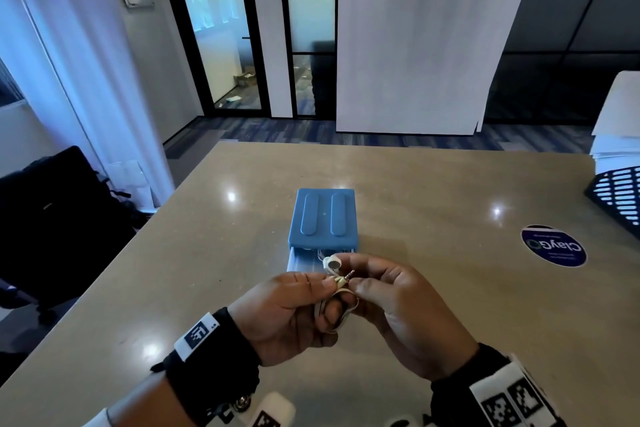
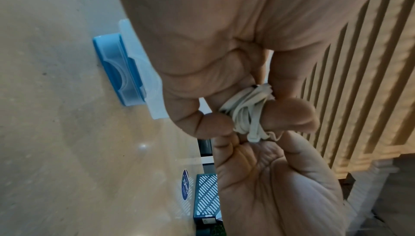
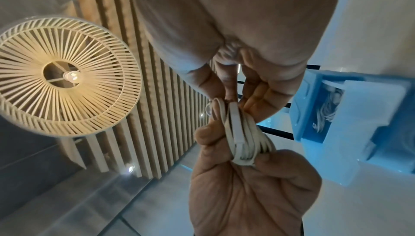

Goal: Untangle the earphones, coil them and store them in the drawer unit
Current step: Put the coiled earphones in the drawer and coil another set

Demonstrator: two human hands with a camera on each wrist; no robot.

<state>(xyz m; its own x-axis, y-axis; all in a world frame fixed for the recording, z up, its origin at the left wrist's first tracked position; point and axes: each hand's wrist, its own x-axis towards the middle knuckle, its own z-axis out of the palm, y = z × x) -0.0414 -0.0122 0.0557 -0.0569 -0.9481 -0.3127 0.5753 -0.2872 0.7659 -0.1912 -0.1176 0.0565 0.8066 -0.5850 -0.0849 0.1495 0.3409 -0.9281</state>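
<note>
The white earphones point(image 1: 337, 282) are wound into a small coil held between both hands, above the table and just in front of the blue drawer unit point(image 1: 325, 215). My left hand point(image 1: 311, 295) has the coil point(image 2: 247, 113) wrapped around its fingers, thumb pressing on top. My right hand point(image 1: 374, 288) pinches the coil point(image 3: 240, 137) from the other side. One earbud point(image 1: 333, 263) and the metal jack point(image 1: 349, 275) stick up out of the bundle. The unit's clear drawer point(image 1: 301, 262) is pulled out toward me, and a white cord point(image 3: 327, 110) lies inside it.
The beige table point(image 1: 207, 253) carries a round dark sticker point(image 1: 553, 246) at the right. A black perforated tray point(image 1: 620, 194) and a stack of white sheets point(image 1: 616, 121) sit at the far right. A black chair point(image 1: 52, 218) stands off the table's left edge.
</note>
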